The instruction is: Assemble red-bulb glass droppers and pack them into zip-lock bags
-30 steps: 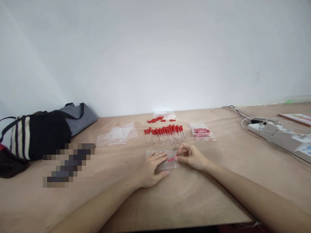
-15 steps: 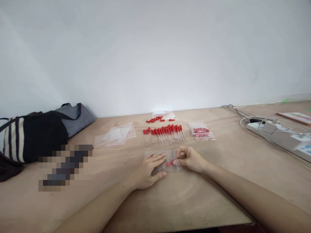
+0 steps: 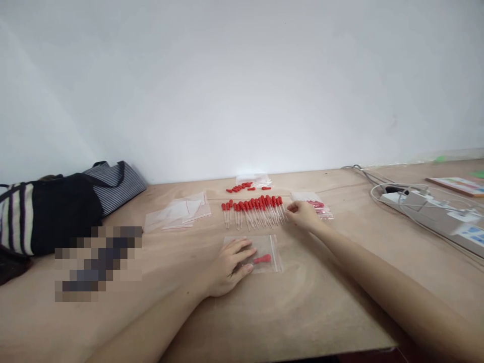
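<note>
My left hand [image 3: 230, 267] lies with spread fingers on a clear zip bag [image 3: 277, 252], pressing it to the table. Inside that bag is a dropper with a red rubber bulb [image 3: 263, 258]; its other end is under my fingers. Beyond it stretches a row of droppers [image 3: 257, 204] with red bulbs and clear stems pointing toward me. At the right end of this row is my right hand [image 3: 304, 216], its fingertips pinched together beside the last stem. Whether they grip anything is too small to make out. Behind that hand lie filled zip bags [image 3: 325, 212], partly covered by it.
Flat zip bags [image 3: 177, 214] overlap on the left. Loose red bulbs [image 3: 242, 187] and a clear bag [image 3: 260, 179] sit near the wall. A black bag with striped trim [image 3: 64, 212] is at far left. A power strip [image 3: 427, 206] with cables [image 3: 374, 189] occupies the right.
My right hand has let go of the red-bulbed dropper in the zip bag and moved away to the right end of the dropper row. The left hand stays on the bag.
</note>
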`<state>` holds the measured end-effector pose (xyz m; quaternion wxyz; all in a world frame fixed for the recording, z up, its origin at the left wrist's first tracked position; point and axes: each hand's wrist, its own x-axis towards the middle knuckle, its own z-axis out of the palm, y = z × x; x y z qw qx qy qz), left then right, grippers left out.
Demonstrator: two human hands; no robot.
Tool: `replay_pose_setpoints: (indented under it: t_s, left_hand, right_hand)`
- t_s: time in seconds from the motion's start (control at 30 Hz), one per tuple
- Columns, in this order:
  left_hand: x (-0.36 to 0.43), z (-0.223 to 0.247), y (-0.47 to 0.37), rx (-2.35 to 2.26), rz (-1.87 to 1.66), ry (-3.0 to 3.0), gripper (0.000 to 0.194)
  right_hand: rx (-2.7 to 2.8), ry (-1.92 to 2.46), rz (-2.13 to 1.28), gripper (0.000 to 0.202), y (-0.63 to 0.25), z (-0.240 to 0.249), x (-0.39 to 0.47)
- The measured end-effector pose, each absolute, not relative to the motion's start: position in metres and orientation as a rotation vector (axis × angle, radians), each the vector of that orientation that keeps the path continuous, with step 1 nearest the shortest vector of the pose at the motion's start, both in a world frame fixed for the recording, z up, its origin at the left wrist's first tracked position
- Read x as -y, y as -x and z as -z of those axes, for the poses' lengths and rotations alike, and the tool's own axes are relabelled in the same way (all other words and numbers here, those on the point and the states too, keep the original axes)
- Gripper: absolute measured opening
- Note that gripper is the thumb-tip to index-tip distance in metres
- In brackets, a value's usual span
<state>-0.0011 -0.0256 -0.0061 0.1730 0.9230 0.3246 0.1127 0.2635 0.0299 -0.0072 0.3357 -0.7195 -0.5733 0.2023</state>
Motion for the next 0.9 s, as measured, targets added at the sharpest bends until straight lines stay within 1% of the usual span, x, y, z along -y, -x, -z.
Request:
replay_pose_setpoints:
  t_s: [0.13, 0.27, 0.47, 0.5, 0.67, 0.73, 0.77, 0.9]
  left_hand:
    - [0.024, 0.009, 0.002, -0.932, -0.37, -2.635, 0.035]
    - [0.025, 0.007, 0.003, -0.915, -0.343, -2.654, 0.036]
    - [0.025, 0.005, 0.003, -0.93, -0.306, -2.629, 0.038]
    - [0.025, 0.006, 0.003, -0.929, -0.306, -2.623, 0.038]
    - [0.025, 0.007, 0.004, -0.931, -0.319, -2.601, 0.038]
    - [0.025, 0.007, 0.004, -0.938, -0.321, -2.597, 0.037]
    - [0.025, 0.006, 0.004, -0.939, -0.319, -2.596, 0.037]
    - [0.026, 0.003, 0.002, -0.937, -0.317, -2.585, 0.037]
  right_hand:
    - [1.474, 2.027, -0.477, 0.003, -0.254, 0.005, -0.06]
    - [1.452, 2.11, -0.522, 0.008, -0.247, 0.006, -0.077]
    - [1.437, 2.089, -0.65, 0.008, -0.254, 0.002, -0.073]
    - [1.429, 2.064, -0.671, 0.012, -0.256, 0.0, -0.069]
    - [1.401, 1.834, -0.763, 0.042, -0.261, -0.009, -0.03]
    - [1.392, 1.701, -0.826, 0.043, -0.259, -0.007, -0.01]
    - [1.355, 1.566, -0.901, 0.041, -0.258, -0.004, -0.002]
    - [1.167, 1.202, -1.155, 0.028, -0.254, 0.017, 0.022]
